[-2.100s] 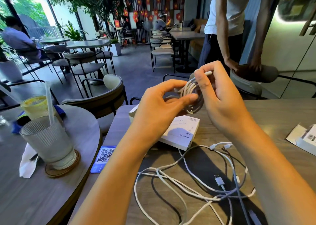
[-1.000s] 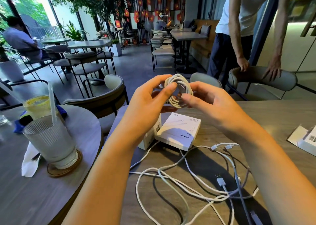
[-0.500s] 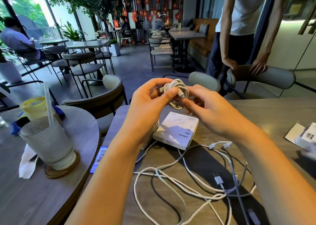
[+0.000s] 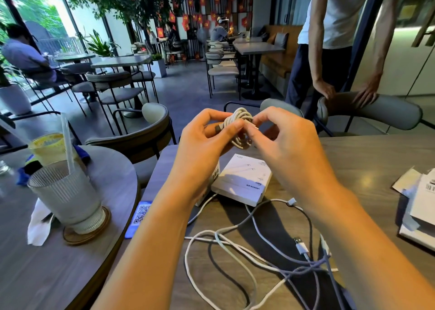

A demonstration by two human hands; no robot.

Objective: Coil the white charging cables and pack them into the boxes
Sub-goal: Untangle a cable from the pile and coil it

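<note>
White coil, two hands' grip.

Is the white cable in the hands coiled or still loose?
Coiled: the white cable forms a tight bundle of loops, pinched between left hand and right hand.

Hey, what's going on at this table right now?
A person is winding up a white cable. Both hands hold the small coil above the table: the left hand pinches one side and the right hand works at the other. A closed white box lies on the table just below. More loose cables sprawl tangled nearer the person, not yet coiled.
</note>
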